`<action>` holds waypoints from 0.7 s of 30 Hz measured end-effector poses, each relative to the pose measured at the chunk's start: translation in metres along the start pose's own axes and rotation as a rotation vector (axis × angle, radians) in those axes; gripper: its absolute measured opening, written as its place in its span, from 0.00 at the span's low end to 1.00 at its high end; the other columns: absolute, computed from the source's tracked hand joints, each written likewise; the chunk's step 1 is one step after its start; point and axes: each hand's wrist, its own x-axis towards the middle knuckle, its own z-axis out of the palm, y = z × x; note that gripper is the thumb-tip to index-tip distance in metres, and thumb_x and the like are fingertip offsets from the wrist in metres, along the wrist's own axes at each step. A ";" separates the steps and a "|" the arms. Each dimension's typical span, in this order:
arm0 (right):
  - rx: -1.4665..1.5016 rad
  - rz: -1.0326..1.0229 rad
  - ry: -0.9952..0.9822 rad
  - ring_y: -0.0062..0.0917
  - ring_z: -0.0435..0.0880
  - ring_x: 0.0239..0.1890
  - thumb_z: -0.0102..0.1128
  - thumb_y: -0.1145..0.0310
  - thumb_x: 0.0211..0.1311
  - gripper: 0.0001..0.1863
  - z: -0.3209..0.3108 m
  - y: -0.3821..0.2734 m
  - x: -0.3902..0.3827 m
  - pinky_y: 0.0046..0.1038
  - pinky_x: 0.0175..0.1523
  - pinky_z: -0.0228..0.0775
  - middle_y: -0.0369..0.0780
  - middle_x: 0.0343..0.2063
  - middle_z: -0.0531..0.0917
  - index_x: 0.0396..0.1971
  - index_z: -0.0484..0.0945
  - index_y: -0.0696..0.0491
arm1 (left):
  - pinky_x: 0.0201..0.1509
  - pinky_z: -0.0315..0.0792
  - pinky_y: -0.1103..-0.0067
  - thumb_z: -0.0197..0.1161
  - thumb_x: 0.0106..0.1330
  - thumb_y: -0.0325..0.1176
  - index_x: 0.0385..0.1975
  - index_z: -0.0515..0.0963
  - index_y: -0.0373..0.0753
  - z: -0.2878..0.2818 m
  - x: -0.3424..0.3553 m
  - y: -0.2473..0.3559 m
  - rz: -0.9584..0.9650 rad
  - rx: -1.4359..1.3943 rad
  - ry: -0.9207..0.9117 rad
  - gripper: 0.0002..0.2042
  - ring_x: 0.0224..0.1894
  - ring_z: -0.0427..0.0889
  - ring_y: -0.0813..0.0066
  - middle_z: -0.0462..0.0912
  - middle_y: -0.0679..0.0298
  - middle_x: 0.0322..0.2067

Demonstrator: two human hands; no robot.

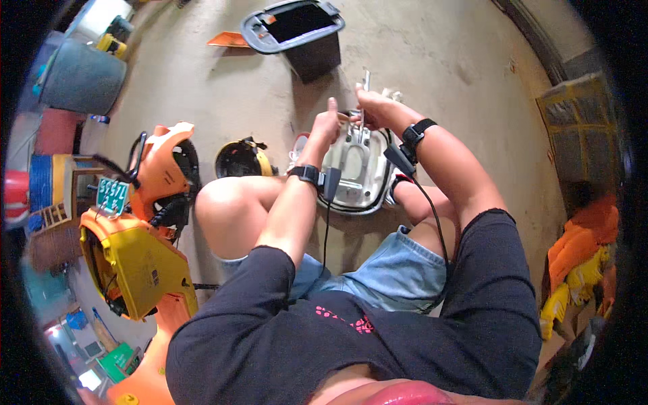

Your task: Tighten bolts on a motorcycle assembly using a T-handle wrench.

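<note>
Between my bent legs lies an upturned scooter seat [354, 165], its pale ribbed underside facing up and a black band along its edge. My right hand [375, 109] grips a slim silver metal tool [366, 81] whose upper end sticks out past the fingers. The tool stands over the seat's far end; its exact kind is too small to make out. My left hand [328, 125] is beside it, thumb raised and index finger stretched toward the tool. Its other fingers are partly hidden, and I cannot tell whether the index finger touches the metal.
A black storage bucket [314, 57] with a grey rim stands ahead, an orange panel [229, 40] beside it. By my left knee sits a yellow-and-black round part [244, 159]. Orange and yellow scooter bodywork [145, 260] rises at left; orange and yellow pieces [582, 250] lie at right.
</note>
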 end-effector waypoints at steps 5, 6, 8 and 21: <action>-0.028 0.026 -0.039 0.29 0.70 0.36 0.31 0.31 0.58 0.37 -0.013 0.002 0.025 0.34 0.36 0.62 0.41 0.31 0.73 0.43 0.65 0.53 | 0.45 0.70 0.67 0.50 0.61 0.56 0.33 0.78 0.32 0.000 -0.078 0.051 0.493 0.954 -0.357 0.27 0.41 0.79 0.52 0.80 0.45 0.35; -0.010 0.005 -0.082 0.30 0.71 0.35 0.30 0.30 0.57 0.40 -0.014 0.005 0.026 0.33 0.38 0.63 0.43 0.32 0.75 0.43 0.67 0.56 | 0.44 0.71 0.66 0.50 0.62 0.53 0.34 0.78 0.34 0.004 -0.089 0.050 0.545 1.038 -0.290 0.24 0.40 0.79 0.52 0.80 0.47 0.34; -0.055 0.038 -0.239 0.31 0.72 0.34 0.29 0.31 0.58 0.40 -0.014 0.004 0.020 0.32 0.39 0.64 0.43 0.32 0.76 0.42 0.67 0.57 | 0.43 0.72 0.64 0.47 0.65 0.46 0.31 0.79 0.38 0.011 -0.102 0.047 0.682 1.169 -0.068 0.19 0.38 0.79 0.49 0.81 0.48 0.31; -1.504 -1.643 0.747 0.35 0.79 0.41 0.52 0.61 0.55 0.11 0.002 0.027 -0.045 0.38 0.52 0.63 0.39 0.33 0.82 0.33 0.81 0.47 | 0.33 0.76 0.69 0.55 0.56 0.32 0.27 0.81 0.40 -0.010 -0.085 0.070 0.911 1.869 -0.157 0.07 0.32 0.83 0.62 0.83 0.58 0.28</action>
